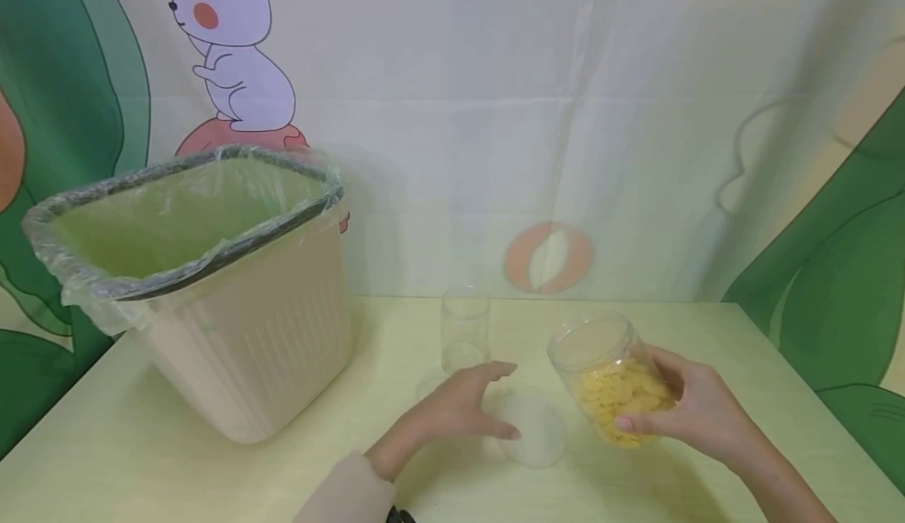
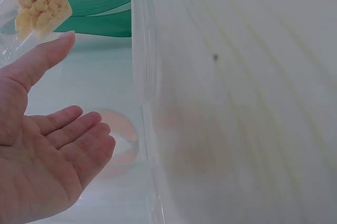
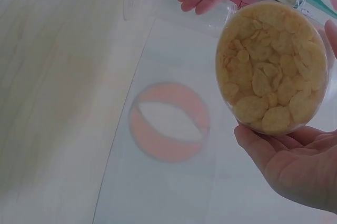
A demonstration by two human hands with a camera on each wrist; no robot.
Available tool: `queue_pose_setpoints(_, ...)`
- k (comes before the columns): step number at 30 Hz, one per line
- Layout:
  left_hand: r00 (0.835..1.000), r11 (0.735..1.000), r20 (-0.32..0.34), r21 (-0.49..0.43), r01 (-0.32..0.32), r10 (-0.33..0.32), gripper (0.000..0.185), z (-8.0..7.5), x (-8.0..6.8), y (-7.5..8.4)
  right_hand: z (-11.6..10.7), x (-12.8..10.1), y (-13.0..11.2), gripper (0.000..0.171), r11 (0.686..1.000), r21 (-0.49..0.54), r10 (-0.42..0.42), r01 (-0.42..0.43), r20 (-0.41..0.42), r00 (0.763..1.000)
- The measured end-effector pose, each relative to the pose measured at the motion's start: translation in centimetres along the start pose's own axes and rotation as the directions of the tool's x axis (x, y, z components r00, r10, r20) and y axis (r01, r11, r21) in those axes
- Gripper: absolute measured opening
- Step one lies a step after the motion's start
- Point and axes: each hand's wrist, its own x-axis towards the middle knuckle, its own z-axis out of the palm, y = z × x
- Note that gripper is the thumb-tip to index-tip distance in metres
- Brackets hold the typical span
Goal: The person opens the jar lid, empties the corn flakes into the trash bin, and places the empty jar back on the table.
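Hand (image 1: 696, 413) around tilted jar (image 1: 611, 378)

The left hand (image 1: 463, 409) is held low and forward, palm turned inward, fingers (image 2: 79, 129) straight and relaxed, thumb extended; nothing is gripped. The right hand (image 1: 696, 409) is raised slightly, wrist bent, fingers and thumb curled in a grip. A pale sleeve (image 1: 346, 491) is worn on the left forearm.

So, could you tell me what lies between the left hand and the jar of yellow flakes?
In the head view, a clear round lid lies flat on the table between the left hand and the jar of yellow flakes, which the right hand holds.
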Motion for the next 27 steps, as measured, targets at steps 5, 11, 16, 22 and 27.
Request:
queue_pose_setpoints(5,1.000,0.999,-0.018,-0.053,0.002,-0.003,0.077,-0.4,-0.3,-0.2,0.1,0.0,-0.1,0.081,1.000,-0.003,-0.008,0.008,-0.009,1.000)
queue_pose_setpoints(11,0.999,0.997,-0.035,-0.082,-0.008,0.005,0.075,-0.8,-0.9,-0.7,0.2,0.0,-0.3,0.082,1.000,0.008,-0.028,0.028,-0.014,1.000)
queue_pose_setpoints(16,0.998,0.996,-0.058,-0.084,-0.022,0.018,0.075,-1.2,-1.3,-1.0,0.2,0.0,-0.3,0.082,1.000,0.014,-0.024,0.024,-0.012,1.000)
queue_pose_setpoints(22,0.997,0.994,-0.071,-0.096,-0.045,0.038,0.075,-1.8,-1.7,-1.3,0.2,0.0,-0.6,0.080,0.999,0.016,-0.043,0.043,-0.016,0.999)
queue_pose_setpoints(27,0.995,0.990,-0.087,-0.125,-0.058,0.048,0.074,-2.2,-2.2,-1.6,0.3,0.3,-1.0,0.082,0.998,0.006,-0.060,0.061,-0.019,0.998)
